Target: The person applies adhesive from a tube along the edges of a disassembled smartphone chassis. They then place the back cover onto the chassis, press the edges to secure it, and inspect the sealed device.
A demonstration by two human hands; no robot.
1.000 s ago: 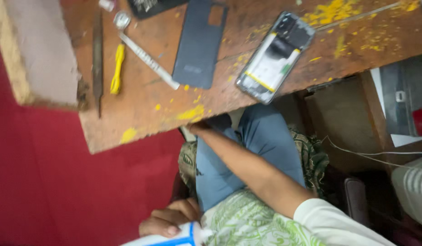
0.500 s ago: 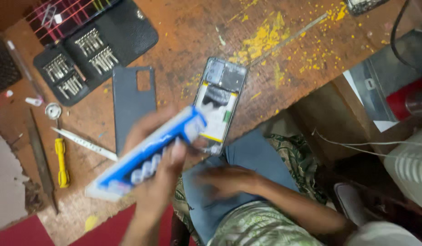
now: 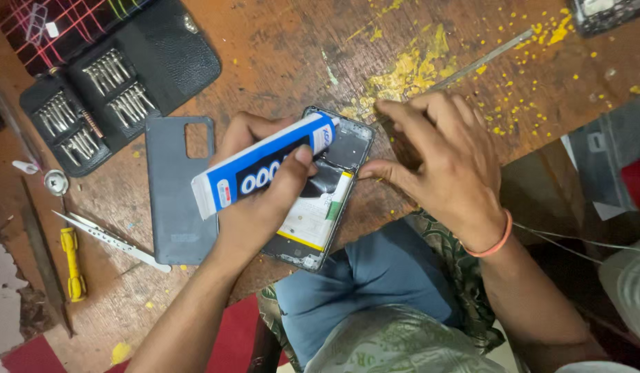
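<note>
Centrally, left hand (image 3: 261,197) wrapped around blue-and-white squeeze tube of adhesive (image 3: 261,166), thumb pressed on its upper face, nozzle end aimed at upper edge of opened smartphone with bare rear and exposed battery (image 3: 320,207). Phone lying flat near front edge of worn brown wooden workbench splashed with yellow paint (image 3: 299,48), tilted diagonally. Right hand (image 3: 441,166), orange band at wrist, resting on bench just beside phone's top right corner, fingers curled loosely, thumb touching phone's right edge; whether anything held inside those fingers, cannot tell. Just left of phone, dark grey plastic back cover with square camera cutout (image 3: 178,190), lying flat, partly under left hand. Further left, slim metal tweezers (image 3: 113,240) and small yellow-handled tool (image 3: 72,266), well apart from both hands. At upper left, open black case of screwdriver bits (image 3: 113,90). Below bench edge, blue trousered knee (image 3: 372,276).
</note>
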